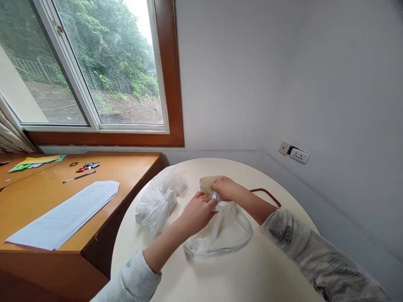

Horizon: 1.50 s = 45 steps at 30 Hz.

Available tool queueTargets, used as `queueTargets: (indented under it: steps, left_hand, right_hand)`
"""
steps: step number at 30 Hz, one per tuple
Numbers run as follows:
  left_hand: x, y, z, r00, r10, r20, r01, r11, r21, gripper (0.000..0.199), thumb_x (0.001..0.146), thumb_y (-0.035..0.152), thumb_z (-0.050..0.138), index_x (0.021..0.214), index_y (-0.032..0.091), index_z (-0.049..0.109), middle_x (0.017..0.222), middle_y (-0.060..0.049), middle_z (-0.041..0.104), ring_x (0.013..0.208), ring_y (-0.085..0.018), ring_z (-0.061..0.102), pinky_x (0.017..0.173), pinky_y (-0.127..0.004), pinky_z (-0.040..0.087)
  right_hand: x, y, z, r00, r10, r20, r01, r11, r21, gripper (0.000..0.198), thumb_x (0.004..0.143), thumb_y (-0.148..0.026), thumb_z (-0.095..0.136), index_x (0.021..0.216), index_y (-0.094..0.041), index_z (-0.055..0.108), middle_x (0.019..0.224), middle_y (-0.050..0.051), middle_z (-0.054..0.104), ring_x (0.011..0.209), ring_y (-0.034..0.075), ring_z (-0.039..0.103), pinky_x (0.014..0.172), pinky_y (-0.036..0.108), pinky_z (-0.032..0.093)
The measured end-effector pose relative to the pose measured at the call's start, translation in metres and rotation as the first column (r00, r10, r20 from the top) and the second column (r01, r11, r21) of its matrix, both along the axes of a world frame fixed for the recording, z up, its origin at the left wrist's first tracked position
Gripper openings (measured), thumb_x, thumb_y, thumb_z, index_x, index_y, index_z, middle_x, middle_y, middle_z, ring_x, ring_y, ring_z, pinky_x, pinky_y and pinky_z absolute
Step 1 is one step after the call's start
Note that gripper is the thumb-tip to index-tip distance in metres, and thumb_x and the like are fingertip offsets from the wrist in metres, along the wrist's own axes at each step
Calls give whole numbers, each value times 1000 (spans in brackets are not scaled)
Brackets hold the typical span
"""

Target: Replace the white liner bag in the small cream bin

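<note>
A thin, see-through white bag (220,235) lies spread on the round table (248,274), its upper part gathered between my hands. My left hand (200,212) is closed on the bunched material from the left. My right hand (225,188) is closed at the same gathered spot, fingers curled down and partly hidden. Between them shows a small crumpled patch with dark marks (215,196). Just beyond my fingers rests a beige, yellowish piece (206,183); whether it belongs to the bag I cannot tell. Left of my hands sits a crumpled white plastic bag (159,201).
Behind my right forearm a brown curved strap (267,193) lies on the table. The wooden desk (135,167) at left holds papers (67,214), a pen (78,177), keys (90,166) and coloured sheets (37,161). A wall socket (299,155) is at right.
</note>
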<state>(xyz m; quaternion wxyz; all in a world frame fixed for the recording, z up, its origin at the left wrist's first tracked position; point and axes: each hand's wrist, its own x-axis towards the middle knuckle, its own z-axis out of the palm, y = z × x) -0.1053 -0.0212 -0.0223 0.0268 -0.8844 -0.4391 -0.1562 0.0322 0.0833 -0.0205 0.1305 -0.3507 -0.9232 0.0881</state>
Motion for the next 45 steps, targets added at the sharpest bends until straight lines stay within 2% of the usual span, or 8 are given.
queueTargets:
  steps: [7,14,18,22,26,35,42,45]
  left_hand:
    - [3,-12,5,997,-72,12,72,997,-19,6,84,22,51,82,18,55,75,-4,64,74,-20,59,74,-34,41]
    - [-11,-8,5,997,-51,64,55,997,-62,18,85,20,50,101,19,59,80,-5,65,80,-20,58,79,-35,43]
    - [-20,-4,1,982,-7,187,30,992,-123,26,85,25,52,110,22,58,95,-6,64,102,-25,55,85,-37,45]
    - [-30,2,-7,954,10,299,39,987,-159,34,84,32,52,117,27,53,116,-3,58,127,-27,35,98,-43,38]
    - [-36,9,-6,944,-13,331,73,983,-170,35,80,38,58,113,28,56,124,-2,53,125,-26,39,102,-40,35]
    - [-52,15,8,974,-67,215,113,972,-207,23,82,26,55,104,25,62,117,-4,57,111,-22,52,88,-31,45]
    - [-51,12,11,977,-67,201,112,968,-224,20,82,32,55,99,24,62,119,-4,53,106,-21,54,81,-29,47]
    - [-47,11,10,974,-80,212,127,968,-215,20,83,33,54,98,23,63,115,-5,54,113,-23,50,83,-30,47]
  right_hand:
    - [-6,-12,-6,953,-43,299,-7,986,164,17,53,-6,70,55,-20,60,77,8,69,87,27,61,89,40,33]
    - [10,-6,21,945,-35,325,-59,960,274,24,71,-2,55,87,-16,65,94,12,65,95,24,57,86,37,32]
    - [30,-4,34,986,-24,168,-18,970,243,33,76,-8,53,106,-19,61,105,9,62,98,22,56,91,38,31]
    - [50,-22,38,971,1,-240,-11,999,-43,27,84,-30,50,109,-25,60,112,3,61,103,19,55,92,35,36]
    - [57,-52,30,953,37,-301,-111,966,-232,42,74,-48,61,111,-30,60,111,1,63,109,24,51,93,38,36]
    - [60,-66,0,967,110,-231,-114,993,-7,18,85,-31,52,94,-25,66,92,4,68,101,21,56,94,41,27]
    - [70,-67,11,974,90,-209,-86,996,30,32,80,-38,58,111,-29,60,123,6,54,116,24,47,100,44,20]
    - [54,-73,11,955,138,-262,-142,990,3,37,81,-40,57,115,-27,57,115,5,61,110,21,52,101,42,21]
